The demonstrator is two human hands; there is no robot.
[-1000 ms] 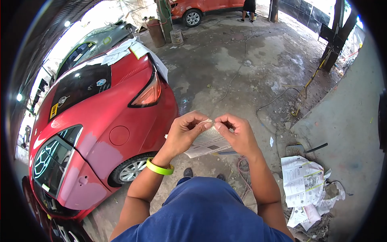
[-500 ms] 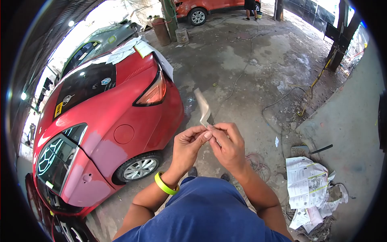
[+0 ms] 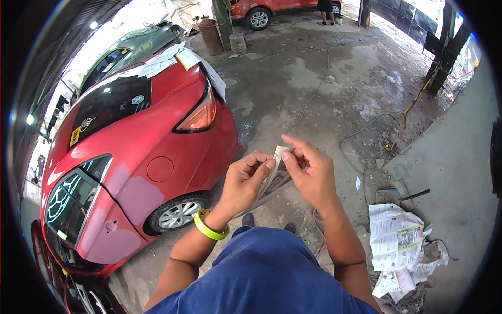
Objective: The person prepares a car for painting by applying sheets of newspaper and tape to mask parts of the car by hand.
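Two hands [image 3: 246, 179] up front: L thumb + index pinch a strip [image 3: 279, 153] nr its top; R hand [image 3: 315, 177] has thumb at top end, index raised toward 11, can't tell if gripping. Strip top pokes up btwn thumbtips, rest runs off twd 7 o'clock. Band [image 3: 202, 226] on L wrist. Red car [image 3: 157, 137] at 9, papers [image 3: 396, 235] at 4.

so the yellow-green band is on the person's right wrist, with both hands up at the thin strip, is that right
Not quite: the head view shows the yellow-green band on the left wrist. The left hand and right hand are indeed both up at the thin strip.
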